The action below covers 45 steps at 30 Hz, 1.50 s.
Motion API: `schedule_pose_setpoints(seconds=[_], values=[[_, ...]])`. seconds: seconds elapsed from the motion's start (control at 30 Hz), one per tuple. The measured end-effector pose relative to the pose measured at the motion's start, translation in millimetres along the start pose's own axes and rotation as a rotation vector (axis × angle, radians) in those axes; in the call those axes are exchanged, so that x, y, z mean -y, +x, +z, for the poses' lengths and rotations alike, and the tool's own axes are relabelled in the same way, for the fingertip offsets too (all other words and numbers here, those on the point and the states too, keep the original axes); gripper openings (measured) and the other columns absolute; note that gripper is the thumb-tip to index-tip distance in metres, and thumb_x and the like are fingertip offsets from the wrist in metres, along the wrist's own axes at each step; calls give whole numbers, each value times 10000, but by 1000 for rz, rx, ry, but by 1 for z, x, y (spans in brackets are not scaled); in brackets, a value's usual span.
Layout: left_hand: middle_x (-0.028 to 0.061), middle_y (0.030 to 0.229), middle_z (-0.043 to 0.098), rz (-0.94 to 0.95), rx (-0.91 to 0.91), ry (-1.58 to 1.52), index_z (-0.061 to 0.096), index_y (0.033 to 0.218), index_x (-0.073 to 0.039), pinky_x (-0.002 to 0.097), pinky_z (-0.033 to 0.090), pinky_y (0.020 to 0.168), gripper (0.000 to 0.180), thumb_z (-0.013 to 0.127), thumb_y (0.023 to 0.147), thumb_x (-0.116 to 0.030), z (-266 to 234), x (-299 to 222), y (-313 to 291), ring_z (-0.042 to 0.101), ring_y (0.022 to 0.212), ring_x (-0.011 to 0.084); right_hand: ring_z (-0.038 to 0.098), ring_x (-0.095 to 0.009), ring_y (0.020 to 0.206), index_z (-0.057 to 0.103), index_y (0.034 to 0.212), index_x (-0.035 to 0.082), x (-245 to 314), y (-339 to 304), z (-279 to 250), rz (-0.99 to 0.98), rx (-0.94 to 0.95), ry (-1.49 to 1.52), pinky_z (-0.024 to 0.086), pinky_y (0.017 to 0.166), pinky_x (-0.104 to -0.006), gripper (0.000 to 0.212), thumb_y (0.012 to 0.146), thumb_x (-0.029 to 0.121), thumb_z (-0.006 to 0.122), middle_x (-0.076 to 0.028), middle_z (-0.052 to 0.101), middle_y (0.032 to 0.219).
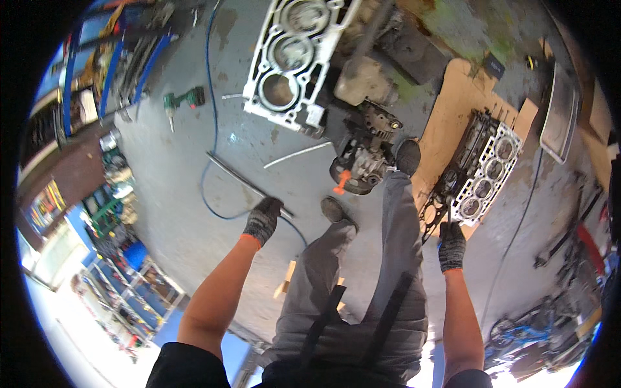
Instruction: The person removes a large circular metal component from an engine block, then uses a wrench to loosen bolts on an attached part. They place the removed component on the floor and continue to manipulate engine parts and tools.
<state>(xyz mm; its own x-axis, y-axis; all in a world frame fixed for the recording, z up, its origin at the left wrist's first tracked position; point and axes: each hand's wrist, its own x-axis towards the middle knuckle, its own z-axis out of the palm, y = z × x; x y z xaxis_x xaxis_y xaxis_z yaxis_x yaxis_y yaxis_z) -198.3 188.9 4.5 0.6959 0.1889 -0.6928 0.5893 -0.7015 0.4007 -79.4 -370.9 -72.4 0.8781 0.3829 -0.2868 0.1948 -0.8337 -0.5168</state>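
My left hand (262, 222), in a grey knit glove with an orange cuff, is closed round a long metal bar (235, 178) near its lower end. The bar slants up and left above the floor. At the right, my right hand (451, 247), gloved alike, is in front of the near end of a cylinder head (484, 183) lying on cardboard. Its fingers are curled, and a thin dark piece shows just above them; what they hold cannot be made out. Between my hands and farther off, a dark engine part (365, 158) with an orange piece on it lies by my shoe.
An engine block (290, 53) with open cylinders stands at the top. A green cordless drill (184, 100) and a blue hose (209, 71) lie on the floor at the left. Flattened cardboard (453, 103) carries the parts at right. A metal tray (559, 113) lies beyond.
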Motion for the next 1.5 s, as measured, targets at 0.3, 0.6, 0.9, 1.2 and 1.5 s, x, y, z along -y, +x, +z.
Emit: schedule_pose_setpoints(seconds=[0.3, 0.6, 0.9, 1.2, 1.5], values=[[155, 1251, 652, -355, 179, -318, 604, 1265, -60, 407, 466, 1016, 374, 464, 934, -164, 142, 190, -245, 602, 1177, 331, 621, -364, 821, 656, 864, 75, 133, -48, 13, -461, 138, -459, 502, 739, -453, 143, 847, 191, 573, -169, 643, 850], [170, 1022, 704, -568, -71, -233, 644, 1124, -57, 442, 513, 873, 277, 493, 935, -193, 173, 204, -515, 647, 1034, 337, 620, -444, 946, 675, 976, 47, 387, -51, -6, -597, 594, -562, 492, 841, -509, 266, 932, 256, 516, -249, 662, 978], [99, 987, 694, -674, -376, -250, 696, 1041, -95, 388, 533, 835, 323, 574, 897, -357, 109, 233, -523, 661, 933, 286, 650, -397, 1062, 686, 1078, 74, 509, 48, -94, 103, 592, -846, 518, 907, -477, 335, 865, 299, 559, -217, 678, 1131], [161, 1128, 660, -400, -495, -378, 653, 1124, -67, 448, 497, 946, 306, 587, 851, -189, -141, 400, -442, 606, 1091, 351, 644, -389, 1087, 681, 1136, 68, 616, 216, 7, 27, 701, -817, 510, 929, -465, 375, 893, 309, 529, -202, 672, 1172], [189, 1261, 611, -640, -644, -345, 601, 1224, -58, 462, 446, 1030, 351, 542, 901, -181, -331, 460, -581, 552, 1196, 381, 617, -391, 1139, 683, 1182, 87, 1109, 360, 205, -627, 653, -741, 479, 985, -468, 426, 978, 343, 410, -200, 644, 1229]])
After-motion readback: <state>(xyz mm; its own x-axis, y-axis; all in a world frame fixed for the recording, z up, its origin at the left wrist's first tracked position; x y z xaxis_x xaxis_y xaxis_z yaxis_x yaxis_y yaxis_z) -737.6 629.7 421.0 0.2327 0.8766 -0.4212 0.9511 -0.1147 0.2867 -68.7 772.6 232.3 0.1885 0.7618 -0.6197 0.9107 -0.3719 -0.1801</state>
